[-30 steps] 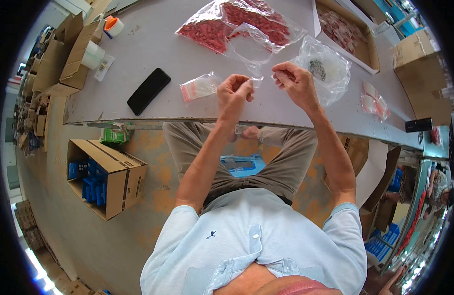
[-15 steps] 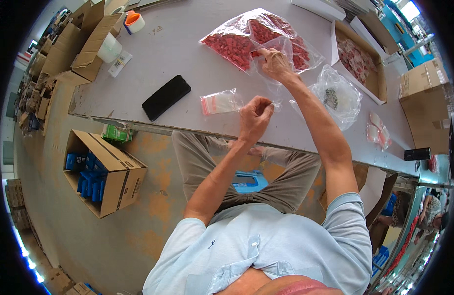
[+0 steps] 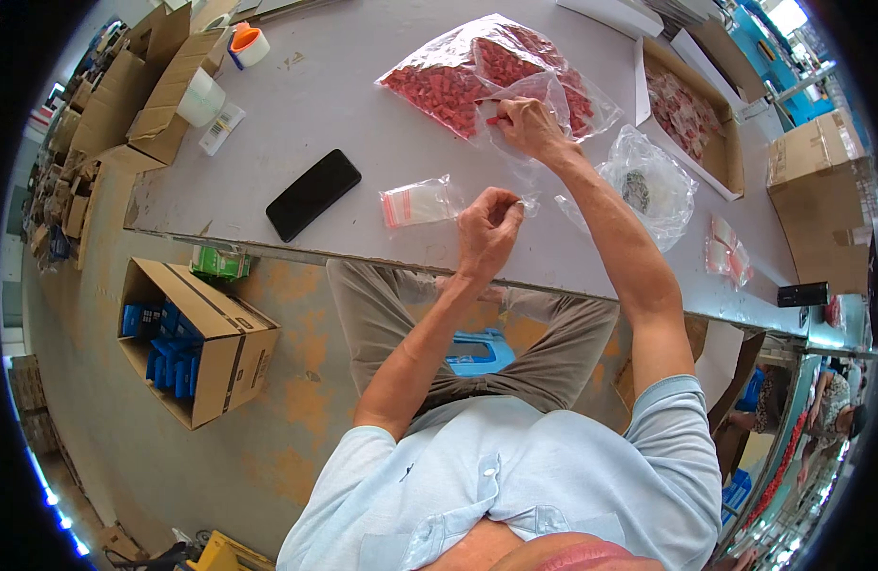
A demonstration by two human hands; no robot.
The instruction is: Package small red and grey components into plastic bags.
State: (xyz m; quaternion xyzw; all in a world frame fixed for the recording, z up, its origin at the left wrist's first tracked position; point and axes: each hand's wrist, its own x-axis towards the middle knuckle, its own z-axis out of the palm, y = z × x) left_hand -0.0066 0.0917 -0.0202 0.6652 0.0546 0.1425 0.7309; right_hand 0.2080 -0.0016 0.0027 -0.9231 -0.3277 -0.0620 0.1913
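At the mouth of a large clear bag (image 3: pixel 605 109) full of small red pieces (image 3: pixel 439 95), my right hand (image 3: pixel 534 131) pinches one small red piece (image 3: pixel 497 121). Nearer the table edge, my left hand (image 3: pixel 488 236) is closed in a pinch. A bit of clear plastic (image 3: pixel 528 204), seemingly a small bag, sticks out from its fingertips. Just left of that hand lies a stack of small clear bags with red lines (image 3: pixel 415 204). Right of my right forearm sits a crumpled clear bag (image 3: pixel 663 181) with small dark greyish items inside.
A black phone (image 3: pixel 313 194) lies left on the table (image 3: pixel 363 105). An orange-and-white tape roll (image 3: pixel 248 45) and open carton (image 3: pixel 163 105) stand far left. At right are a shallow box of filled packets (image 3: pixel 686 114), loose packets (image 3: pixel 727 252) and a cardboard carton (image 3: pixel 819 200).
My right hand has drawn back slightly from the red pieces, and a red piece now shows in its fingertips. My left hand keeps its pinch on the clear plastic. The view has shifted slightly.
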